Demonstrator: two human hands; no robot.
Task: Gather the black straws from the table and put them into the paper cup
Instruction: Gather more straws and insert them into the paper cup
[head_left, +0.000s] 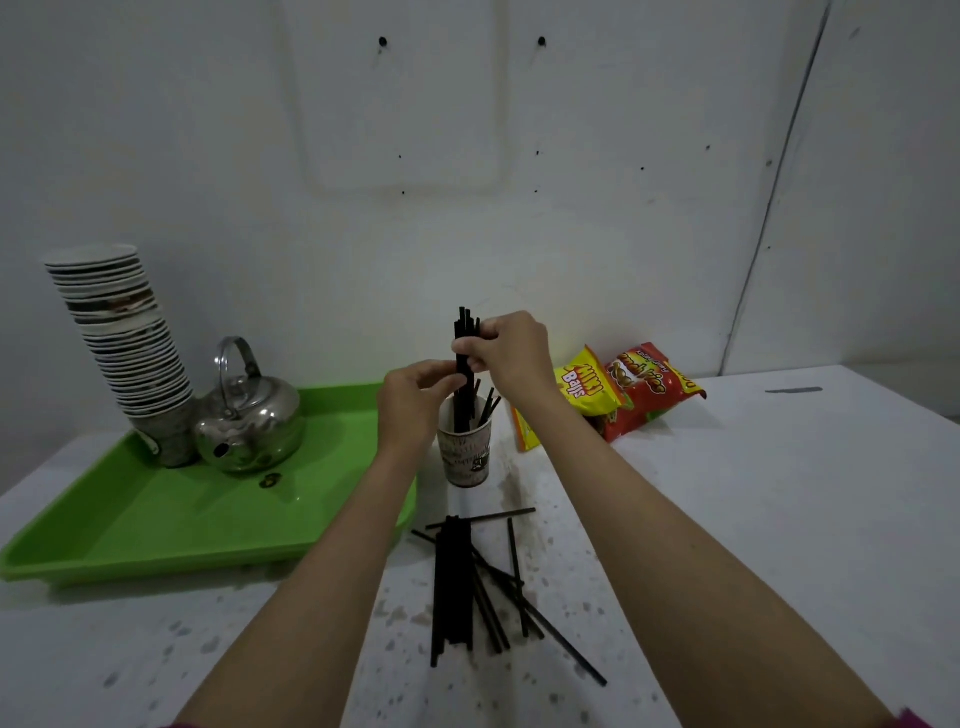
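A printed paper cup (464, 453) stands upright on the white table, just right of the green tray. A bundle of black straws (464, 338) stands upright, its lower ends inside the cup. My right hand (511, 349) grips the bundle near its top. My left hand (415, 397) pinches the same bundle a little lower, just above the cup's rim. A few other straws (488, 405) lean inside the cup. A pile of several loose black straws (460, 582) lies on the table in front of the cup, between my forearms.
A green tray (156, 525) at the left holds a steel kettle (249, 421) and a tall stack of paper cups (124, 343). Snack bags (623, 389) lie right of the cup near the wall. The table's right edge (909, 395) is close by.
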